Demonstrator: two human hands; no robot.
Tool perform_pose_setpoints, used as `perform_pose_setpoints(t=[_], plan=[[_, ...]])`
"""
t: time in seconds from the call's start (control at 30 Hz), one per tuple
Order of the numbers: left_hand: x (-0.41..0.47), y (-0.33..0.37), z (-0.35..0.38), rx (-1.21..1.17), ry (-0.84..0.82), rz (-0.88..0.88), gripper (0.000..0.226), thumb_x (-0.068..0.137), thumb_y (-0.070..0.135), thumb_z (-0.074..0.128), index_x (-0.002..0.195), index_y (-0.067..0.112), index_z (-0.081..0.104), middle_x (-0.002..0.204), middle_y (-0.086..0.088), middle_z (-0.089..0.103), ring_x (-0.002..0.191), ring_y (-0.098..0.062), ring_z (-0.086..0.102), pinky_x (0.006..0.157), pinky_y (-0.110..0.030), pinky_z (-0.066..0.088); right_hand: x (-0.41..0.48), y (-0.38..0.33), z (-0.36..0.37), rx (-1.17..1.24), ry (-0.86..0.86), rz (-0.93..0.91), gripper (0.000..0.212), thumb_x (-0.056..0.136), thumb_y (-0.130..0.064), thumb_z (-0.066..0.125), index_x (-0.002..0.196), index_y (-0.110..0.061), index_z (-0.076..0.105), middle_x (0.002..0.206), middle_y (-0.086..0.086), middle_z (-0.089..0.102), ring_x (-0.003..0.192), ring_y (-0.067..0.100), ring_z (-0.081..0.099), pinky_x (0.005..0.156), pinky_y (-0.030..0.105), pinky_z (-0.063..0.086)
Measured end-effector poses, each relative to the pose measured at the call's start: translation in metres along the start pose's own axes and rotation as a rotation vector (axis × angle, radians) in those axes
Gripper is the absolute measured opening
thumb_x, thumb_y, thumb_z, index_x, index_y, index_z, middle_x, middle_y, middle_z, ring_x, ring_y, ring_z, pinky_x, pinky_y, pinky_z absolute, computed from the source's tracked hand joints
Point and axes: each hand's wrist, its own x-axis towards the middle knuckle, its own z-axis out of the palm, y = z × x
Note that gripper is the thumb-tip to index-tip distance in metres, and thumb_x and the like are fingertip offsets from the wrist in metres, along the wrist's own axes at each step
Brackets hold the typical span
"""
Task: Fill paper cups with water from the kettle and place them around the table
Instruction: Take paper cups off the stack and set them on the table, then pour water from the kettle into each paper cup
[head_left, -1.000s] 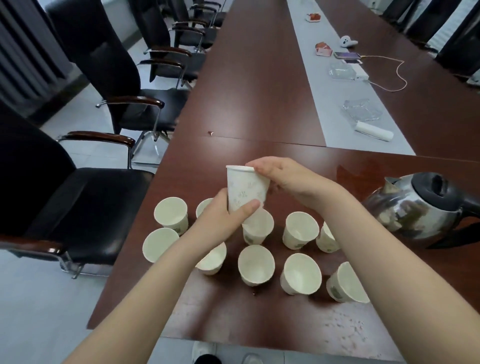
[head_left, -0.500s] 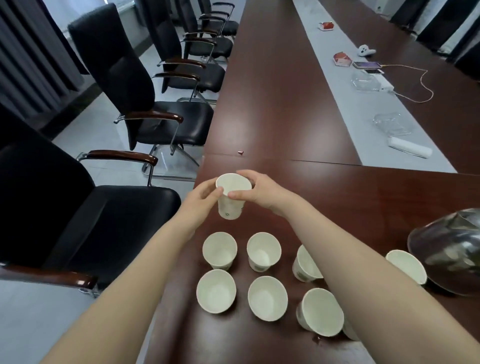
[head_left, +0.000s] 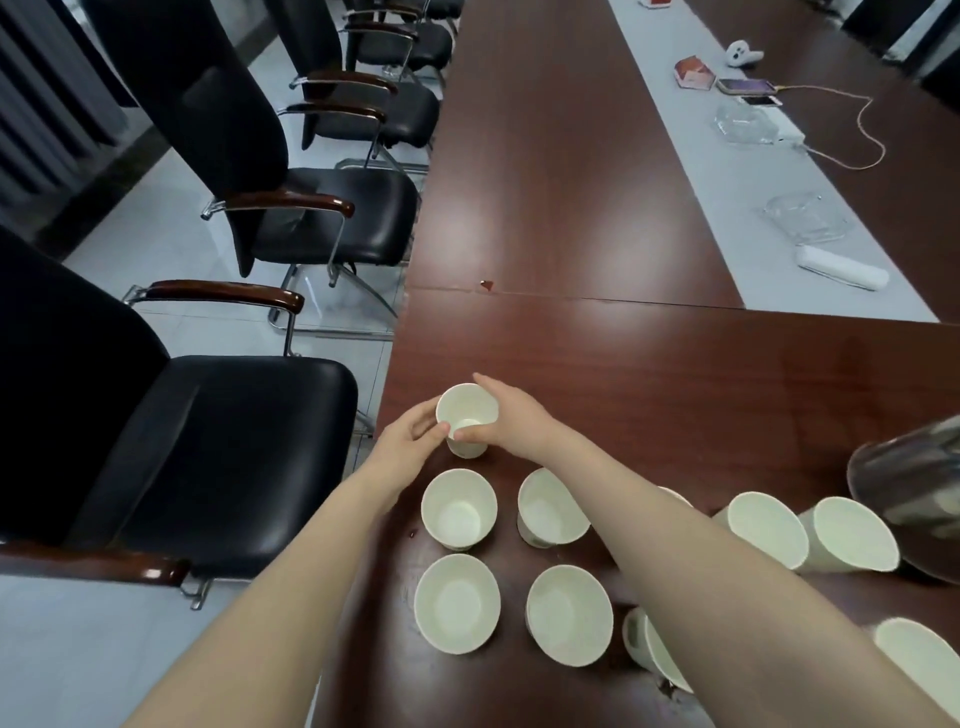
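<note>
Left hand and right hand pinch one upright paper cup between thumbs and fingers, centre frame, by the table edge. Lower frame: empty cups in rows. Right edge: kettle, partly cut off. Left: black chairs. Upper right: phones.

I see a glass dish, a rolled white cloth, a phone and a small red box on the grey strip; black chairs stand well left of it.
</note>
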Motion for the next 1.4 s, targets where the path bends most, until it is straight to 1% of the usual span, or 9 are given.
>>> perform_pose_setpoints(t=[0.23,0.43,0.57,0.73,0.83,0.9,1.07,1.17,1.4], plan=[[0.003,0.003,0.004,0.013,0.048,-0.030,0.035,0.096,0.008,0.051,0.130,0.015,0.052,0.121,0.006,0.058,0.114,-0.004,0.051,0.083,-0.006,0.041,0.002,0.003,-0.003,0.002,-0.030,0.014,0.092,0.083,-0.038,0.071,0.153,-0.013,0.016,0.158,0.006,0.025,0.144,0.022,0.023,0.107,0.024,0.022],[0.007,0.008,0.002,0.076,0.064,-0.146,0.036,0.095,0.013,0.054,0.131,0.013,0.052,0.133,-0.002,0.055,0.124,-0.015,0.049,0.101,-0.024,0.036,0.001,0.003,-0.004,0.058,-0.065,0.062,0.102,0.082,-0.040,0.071,0.154,-0.015,0.004,0.157,0.006,0.027,0.142,0.024,0.028,0.104,0.027,0.027],[0.009,0.030,0.003,0.206,0.117,-0.232,0.057,0.093,0.023,0.056,0.144,0.013,0.034,0.147,-0.003,0.039,0.132,-0.021,0.041,0.109,-0.035,0.034,-0.004,-0.001,-0.011,0.155,-0.049,0.085,0.110,0.080,-0.041,0.073,0.153,-0.015,-0.005,0.156,0.008,0.028,0.141,0.023,0.032,0.108,0.030,0.028],[0.000,0.071,0.012,0.289,0.195,-0.212,0.060,0.092,0.021,0.056,0.146,0.010,0.029,0.150,-0.008,0.033,0.135,-0.024,0.035,0.103,-0.030,0.029,-0.026,-0.010,-0.037,0.178,-0.065,0.098,0.116,0.079,-0.048,0.071,0.151,-0.010,-0.011,0.159,0.011,0.018,0.143,0.025,0.027,0.114,0.038,0.029],[-0.010,0.094,0.025,0.291,0.202,-0.143,0.060,0.091,0.021,0.058,0.144,0.010,0.032,0.146,-0.008,0.038,0.131,-0.023,0.039,0.095,-0.026,0.030,-0.053,-0.012,-0.063,0.073,-0.087,0.106,0.106,0.082,-0.053,0.066,0.152,-0.004,0.003,0.157,0.011,0.024,0.142,0.024,0.028,0.112,0.035,0.031],[-0.019,0.108,0.039,0.281,0.189,-0.091,0.060,0.088,0.025,0.061,0.142,0.013,0.036,0.143,-0.006,0.043,0.128,-0.021,0.043,0.100,-0.028,0.032,-0.076,-0.010,-0.083,0.005,-0.088,0.098,0.096,0.083,-0.055,0.063,0.150,-0.003,0.018,0.152,0.010,0.035,0.137,0.023,0.036,0.109,0.034,0.034],[-0.051,0.142,0.105,0.199,0.094,-0.022,0.061,0.083,0.033,0.065,0.138,0.017,0.042,0.136,-0.003,0.049,0.124,-0.021,0.048,0.107,-0.039,0.037,-0.144,0.015,-0.130,0.032,-0.024,0.049,0.079,0.086,-0.052,0.060,0.147,-0.008,0.033,0.139,0.005,0.053,0.103,0.011,0.050,0.092,0.024,0.040],[-0.074,0.156,0.162,0.045,-0.053,-0.028,0.048,0.091,0.025,0.059,0.134,0.012,0.044,0.125,-0.009,0.056,0.111,-0.021,0.057,0.093,-0.032,0.045,-0.189,0.047,-0.159,0.086,0.084,0.024,0.062,0.089,-0.045,0.060,0.139,-0.010,0.046,0.116,0.002,0.064,0.089,0.009,0.061,0.079,0.021,0.046],[-0.116,0.161,0.331,-0.272,-0.242,-0.189,0.010,0.096,0.021,0.052,0.102,0.013,0.052,0.097,-0.012,0.067,0.078,-0.021,0.064,0.068,-0.029,0.049,-0.287,0.154,-0.247,0.272,0.327,0.015,0.028,0.090,-0.031,0.063,0.116,-0.022,0.059,0.102,-0.004,0.069,0.084,0.011,0.069,0.083,0.031,0.054]])
